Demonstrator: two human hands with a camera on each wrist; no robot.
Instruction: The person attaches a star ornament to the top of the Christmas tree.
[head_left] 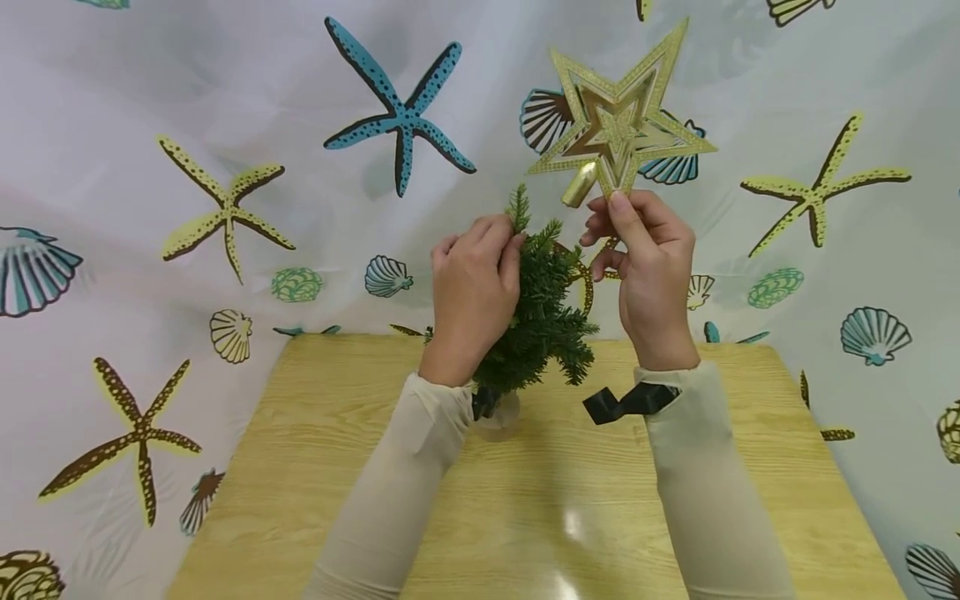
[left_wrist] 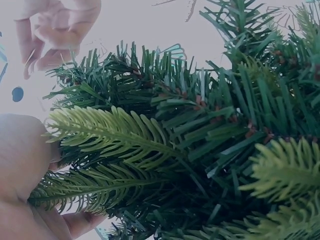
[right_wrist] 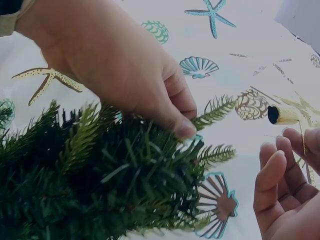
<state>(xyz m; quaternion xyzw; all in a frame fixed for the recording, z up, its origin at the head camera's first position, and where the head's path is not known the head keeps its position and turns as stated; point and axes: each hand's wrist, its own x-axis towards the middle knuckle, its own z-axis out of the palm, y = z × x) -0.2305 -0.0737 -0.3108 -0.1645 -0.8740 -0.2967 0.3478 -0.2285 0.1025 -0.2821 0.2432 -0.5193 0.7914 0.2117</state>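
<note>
Your left hand (head_left: 474, 287): fingers curled, pinching tree (head_left: 540, 321) tip | your right hand (head_left: 648, 267): fingertips pinching star (head_left: 618, 125) base

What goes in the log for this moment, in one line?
left hand: grips little green tree near top | right hand: holds gold star above tree | star not on tree | tree on wooden table

A glittery gold star-shaped topper (head_left: 618, 125) has a plain gold tube. The small artificial fir tree (head_left: 536, 312) mixes dark and lighter green needles. The white backdrop cloth (head_left: 225, 125) carries blue and yellow starfish, teal shells. The light-yellow wooden table (head_left: 540, 500) shows grain; the wrist strap (head_left: 626, 402) looks black, perhaps.
</note>
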